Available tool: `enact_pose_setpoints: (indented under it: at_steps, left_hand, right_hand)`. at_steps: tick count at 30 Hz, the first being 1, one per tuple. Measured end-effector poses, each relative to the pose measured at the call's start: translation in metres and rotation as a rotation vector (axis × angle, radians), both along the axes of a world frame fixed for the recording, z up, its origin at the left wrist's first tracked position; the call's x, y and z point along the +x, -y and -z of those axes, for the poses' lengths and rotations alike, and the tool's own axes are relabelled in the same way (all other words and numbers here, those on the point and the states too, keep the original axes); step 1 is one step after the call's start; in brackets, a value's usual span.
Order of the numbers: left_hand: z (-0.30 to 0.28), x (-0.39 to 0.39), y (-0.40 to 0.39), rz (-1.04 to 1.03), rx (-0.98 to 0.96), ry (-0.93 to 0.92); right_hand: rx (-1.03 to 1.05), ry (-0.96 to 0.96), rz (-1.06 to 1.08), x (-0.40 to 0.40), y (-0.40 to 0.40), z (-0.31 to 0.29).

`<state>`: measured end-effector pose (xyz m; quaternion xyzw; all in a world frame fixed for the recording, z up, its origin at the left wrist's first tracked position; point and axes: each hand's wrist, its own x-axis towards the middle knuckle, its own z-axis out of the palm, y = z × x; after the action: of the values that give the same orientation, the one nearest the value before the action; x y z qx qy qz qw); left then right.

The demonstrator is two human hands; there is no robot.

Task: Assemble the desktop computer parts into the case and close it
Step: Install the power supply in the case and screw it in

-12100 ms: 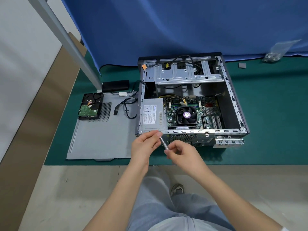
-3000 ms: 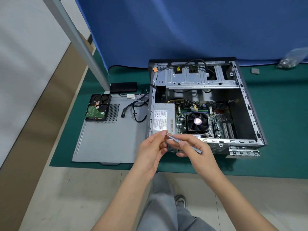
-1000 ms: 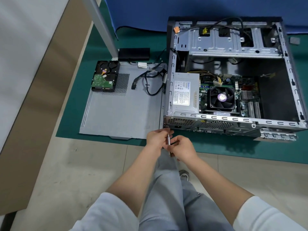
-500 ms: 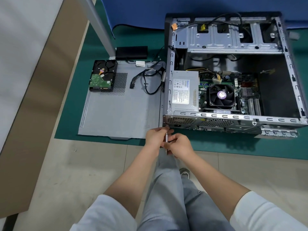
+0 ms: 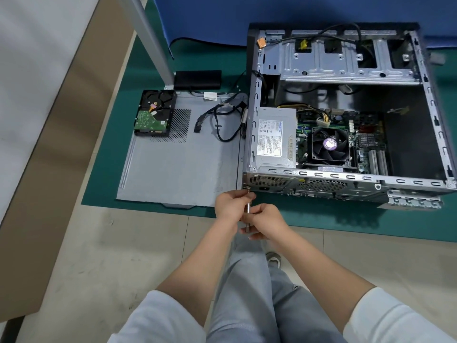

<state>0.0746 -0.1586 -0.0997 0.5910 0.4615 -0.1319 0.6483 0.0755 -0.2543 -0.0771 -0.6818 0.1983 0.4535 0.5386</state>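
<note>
Both hands work at the case's point(image 5: 346, 184) near left corner. Left hand point(image 5: 231, 206) pinches the screwdriver point(image 5: 248, 209) shaft near its tip, which meets the rear panel. Right hand point(image 5: 265, 222) grips the handle. Case lies open on the green mat point(image 5: 106, 157); side panel point(image 5: 180, 164) beside it carries the hard drive point(image 5: 154, 117).

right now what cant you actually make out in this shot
Head view only:
- Screwdriver tip and any screw at the case rear corner: too small, partly hidden by the left hand.
- Screwdriver handle: hidden inside the right hand.
- Power supply label text: too small.
- Case's right end: cut off by the frame edge.
</note>
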Motion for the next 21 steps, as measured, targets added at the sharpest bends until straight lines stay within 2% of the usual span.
enact_pose_setpoints:
  at_steps: [4,11,16,21]
  left_hand:
    - [-0.002,0.001,0.001,0.028,0.067,-0.004]
    - [-0.006,0.003,-0.007,0.12,0.001,-0.046]
    - [0.001,0.003,-0.006,0.13,0.119,-0.044]
    - [0.004,0.002,-0.002,0.161,0.24,-0.024]
  right_hand:
    - [-0.033,0.046,0.052,0.001,0.002,0.002]
    - [0.029,-0.046,0.021,0.003,-0.002,0.003]
    - [0.129,-0.069,0.137,0.002,0.004,0.0]
    - [0.068,-0.058,0.26,-0.001,0.003,0.002]
